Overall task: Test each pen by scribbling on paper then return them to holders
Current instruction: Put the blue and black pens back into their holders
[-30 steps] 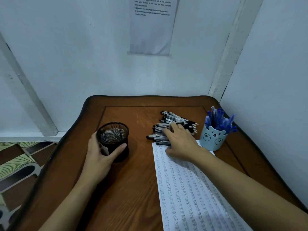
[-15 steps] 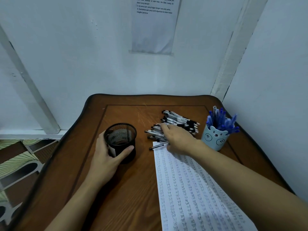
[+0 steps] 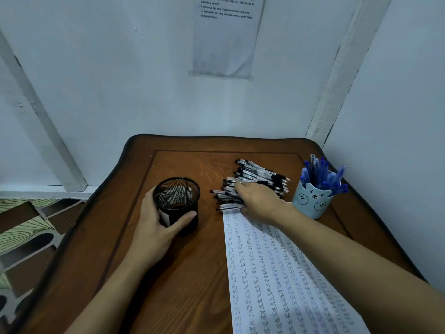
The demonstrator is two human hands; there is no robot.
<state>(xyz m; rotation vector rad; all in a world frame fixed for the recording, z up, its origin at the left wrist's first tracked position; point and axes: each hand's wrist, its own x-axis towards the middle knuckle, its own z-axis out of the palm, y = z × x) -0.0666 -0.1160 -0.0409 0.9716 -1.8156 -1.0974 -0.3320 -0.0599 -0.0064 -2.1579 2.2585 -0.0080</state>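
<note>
**Selecting one pen for testing.**
The right hand (image 3: 260, 201) lies on the near edge of the black pens (image 3: 255, 173), its fingertips hidden, so a pinch cannot be confirmed. The left hand (image 3: 154, 227) grips the mesh holder (image 3: 178, 189) beside them on the desk (image 3: 183, 285). Best practice is to isolate a single pen, lift it clear, then scribble on the paper (image 3: 277, 273) just below.
</note>
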